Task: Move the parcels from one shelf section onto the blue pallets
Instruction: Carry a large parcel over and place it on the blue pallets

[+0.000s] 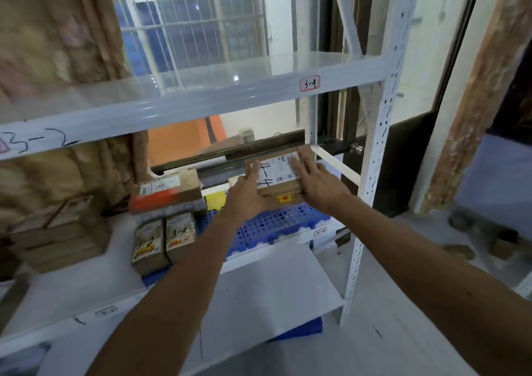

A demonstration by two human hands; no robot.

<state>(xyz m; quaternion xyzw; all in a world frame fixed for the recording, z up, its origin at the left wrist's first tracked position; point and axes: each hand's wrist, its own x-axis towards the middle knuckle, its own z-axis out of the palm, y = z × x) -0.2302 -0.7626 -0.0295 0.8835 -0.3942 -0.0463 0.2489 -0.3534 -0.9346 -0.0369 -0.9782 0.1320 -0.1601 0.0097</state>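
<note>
Parcel [277, 178]: brown cardboard, white shipping label on top with "4-4" handwritten large in black beside barcodes; the small print is too blurred to read. A yellow sticker with a red mark sits on its front face. It is held low over the back of the blue pallet [283, 222] in the right-hand bay of the white shelf rack [374, 157]; I cannot tell whether it touches the pallet.

Left hand [247, 189] grips the parcel's left end, fingers curled up over the edge. Right hand [315, 180] lies on the top right, fingers straight and flat across the label.

Beam above carries a red-bordered sticker [309, 83] reading "3-4"; farther left, "3-2" [40, 142] is handwritten on the beam.

In the left bay, two small boxes [164, 239] stand side by side, each marked "3-2". Behind them is a carton with an orange strip [168, 193]. The small sticker [320, 232] on the lower shelf edge is unreadable.
</note>
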